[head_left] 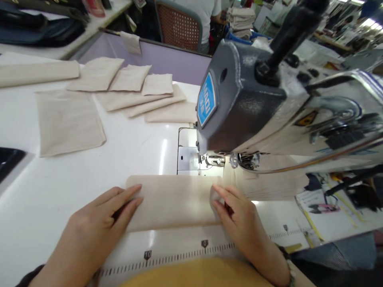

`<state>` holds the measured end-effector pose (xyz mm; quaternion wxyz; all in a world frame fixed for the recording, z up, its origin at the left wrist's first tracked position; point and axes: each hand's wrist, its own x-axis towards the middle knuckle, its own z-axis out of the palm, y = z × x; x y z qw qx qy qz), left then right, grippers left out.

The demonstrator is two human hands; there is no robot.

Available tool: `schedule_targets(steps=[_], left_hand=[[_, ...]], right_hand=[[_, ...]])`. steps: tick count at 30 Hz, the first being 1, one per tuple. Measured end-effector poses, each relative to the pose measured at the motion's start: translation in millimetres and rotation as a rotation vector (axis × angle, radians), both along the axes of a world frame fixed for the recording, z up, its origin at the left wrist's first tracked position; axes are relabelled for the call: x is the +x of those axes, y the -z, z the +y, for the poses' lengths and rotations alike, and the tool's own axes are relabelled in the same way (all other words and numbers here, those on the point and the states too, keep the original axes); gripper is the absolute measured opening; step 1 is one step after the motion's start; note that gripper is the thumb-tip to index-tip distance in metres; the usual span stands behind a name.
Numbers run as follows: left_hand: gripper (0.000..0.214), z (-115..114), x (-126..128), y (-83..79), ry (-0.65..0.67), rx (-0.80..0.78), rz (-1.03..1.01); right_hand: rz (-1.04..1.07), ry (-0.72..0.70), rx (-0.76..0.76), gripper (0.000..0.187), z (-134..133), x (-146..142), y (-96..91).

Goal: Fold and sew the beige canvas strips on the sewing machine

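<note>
A folded strip of beige cloth point(172, 203) lies flat on the white sewing table point(60, 179), just in front of the sewing machine's presser foot point(212, 160). My left hand point(101, 223) grips the strip's left end, and my right hand point(237, 211) pinches its right end. More beige cloth point(269, 179) hangs under the grey machine head point(239, 99), and its link to the strip is hidden. Several flat beige cloth pieces point(128, 89) lie farther up the table.
A printed measuring scale point(167, 259) runs along the table's near edge. A steel needle plate point(188, 158) sits under the machine. Small snips point(323, 207) lie on paper at right. A person in a white shirt point(203, 20) sits beyond the table on a cane-backed chair point(178, 28).
</note>
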<state>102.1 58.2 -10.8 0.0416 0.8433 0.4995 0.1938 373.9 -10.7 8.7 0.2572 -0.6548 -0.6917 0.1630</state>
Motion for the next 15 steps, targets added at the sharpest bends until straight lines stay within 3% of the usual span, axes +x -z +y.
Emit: schedule_targets(steps=[7, 15], left_hand=[[0.024, -3.3, -3.0, 3.5, -0.037, -0.066, 0.024], [0.022, -3.9, -4.2, 6.1, -0.051, -0.078, 0.010]], right_hand=[[0.052, 0.011, -0.013, 0.027, -2.1, -0.5, -2.9], [0.050, 0.005, -0.031, 0.027, -2.4, -1.5, -4.3]])
